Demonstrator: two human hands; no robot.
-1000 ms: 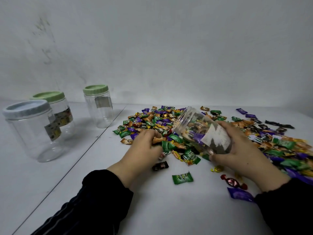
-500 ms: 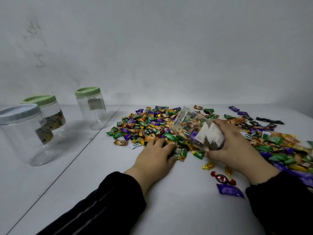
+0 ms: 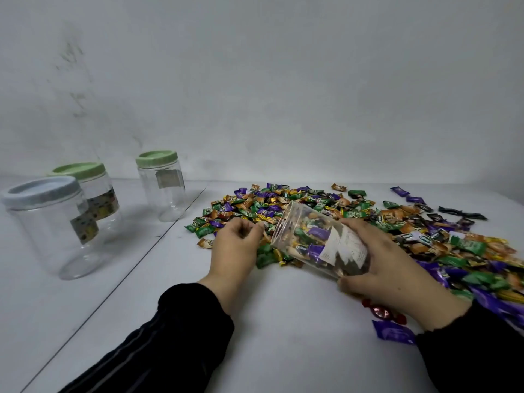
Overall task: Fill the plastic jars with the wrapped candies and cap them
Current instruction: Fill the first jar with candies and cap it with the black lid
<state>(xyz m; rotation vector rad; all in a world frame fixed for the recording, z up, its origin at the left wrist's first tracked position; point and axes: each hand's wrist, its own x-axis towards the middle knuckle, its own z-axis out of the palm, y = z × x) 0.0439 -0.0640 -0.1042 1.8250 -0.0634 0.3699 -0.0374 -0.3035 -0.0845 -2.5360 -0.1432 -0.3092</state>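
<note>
Since the earlier frame, the left hand has lifted off the table and drawn its fingers in; half a second ago it lay flat on the edge of the candy pile, and now it sits just left of the open jar, fingertips curled together near the jar's mouth. Whether they pinch a candy cannot be told.

Taking the open jar as the landmark and going left to right: far to its left stand three capped, clear jars. Nearest the camera is the jar with the pale blue lid, just behind it a jar with a green lid, and further right, nearer the landmark, a second green-lidded jar. All three are upright and look empty.

The open jar itself lies tilted, mouth pointing up and to the left, partly filled with wrapped candies and bearing a white label. The right hand grips its base end, fingers over the top and thumb underneath, clamped on the plastic.

Behind and to the right of the jar spreads the pile of wrapped candies in green, purple, orange and yellow, lying on the white table. Below the jar, beside the right wrist, lie a red twist-wrapped candy and a purple candy, apart from the pile.
</note>
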